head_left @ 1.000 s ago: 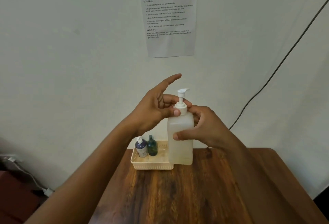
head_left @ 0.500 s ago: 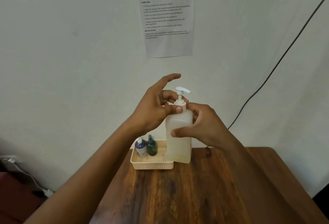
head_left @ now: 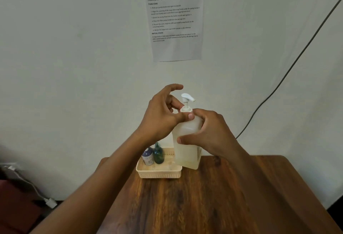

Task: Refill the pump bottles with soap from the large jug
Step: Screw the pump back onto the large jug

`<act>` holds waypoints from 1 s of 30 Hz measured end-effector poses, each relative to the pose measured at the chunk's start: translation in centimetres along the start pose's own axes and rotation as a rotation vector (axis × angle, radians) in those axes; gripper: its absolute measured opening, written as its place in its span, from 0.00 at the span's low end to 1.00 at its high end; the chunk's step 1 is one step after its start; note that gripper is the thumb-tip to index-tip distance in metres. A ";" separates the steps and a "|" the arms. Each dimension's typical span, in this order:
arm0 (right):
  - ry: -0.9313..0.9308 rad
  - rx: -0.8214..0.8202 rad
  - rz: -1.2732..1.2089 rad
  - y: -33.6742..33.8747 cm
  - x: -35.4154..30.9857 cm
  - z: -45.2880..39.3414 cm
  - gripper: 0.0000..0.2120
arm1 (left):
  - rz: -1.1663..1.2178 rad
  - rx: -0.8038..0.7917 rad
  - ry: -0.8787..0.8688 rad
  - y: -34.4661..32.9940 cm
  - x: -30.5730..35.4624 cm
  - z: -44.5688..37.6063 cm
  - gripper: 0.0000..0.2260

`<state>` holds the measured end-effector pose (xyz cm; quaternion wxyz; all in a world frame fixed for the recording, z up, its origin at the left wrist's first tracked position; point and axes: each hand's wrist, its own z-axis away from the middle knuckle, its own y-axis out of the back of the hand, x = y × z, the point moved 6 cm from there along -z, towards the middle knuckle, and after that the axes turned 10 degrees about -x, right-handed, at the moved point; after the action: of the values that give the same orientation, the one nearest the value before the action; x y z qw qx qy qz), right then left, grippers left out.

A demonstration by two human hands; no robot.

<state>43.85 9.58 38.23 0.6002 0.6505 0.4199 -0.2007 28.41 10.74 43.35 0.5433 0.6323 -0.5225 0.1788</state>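
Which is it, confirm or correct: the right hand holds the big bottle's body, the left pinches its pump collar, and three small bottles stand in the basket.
One thing is wrong: the basket holds two small bottles, a purple bottle and a green bottle, not three. The head view shows it. The rest stands: the right hand holds the big bottle by its body, and the left hand pinches the pump collar.

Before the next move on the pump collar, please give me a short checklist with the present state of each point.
1. Right hand grips the translucent pump bottle: ok.
2. Left hand pinches the white pump collar: ok.
3. Bottle upright: not ok, slightly tilted.
4. Bottle resting on the wooden table: cannot tell.
5. Collar loose or tight: cannot tell.
6. Two small bottles stand in the cream basket: ok.
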 end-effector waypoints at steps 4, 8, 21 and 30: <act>-0.001 -0.022 0.004 -0.4 0.8 0.0 0.36 | 0.054 -0.074 -0.019 -0.4 -0.8 0.0 0.29; -0.012 0.012 0.043 -0.5 1.5 -0.2 0.36 | 0.048 -0.053 -0.040 -1.0 -1.8 -0.2 0.25; -0.131 0.131 0.069 0.5 9.0 -1.4 0.41 | -0.460 -0.071 -0.034 -4.9 -11.2 -0.5 0.37; -0.224 0.209 0.059 0.8 16.3 -3.6 0.42 | -0.714 -0.156 0.021 -9.6 -17.6 -2.6 0.40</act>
<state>52.79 18.06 26.96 0.5780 0.6951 0.3077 -0.2968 30.60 19.87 25.49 0.6235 0.7296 -0.2753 -0.0561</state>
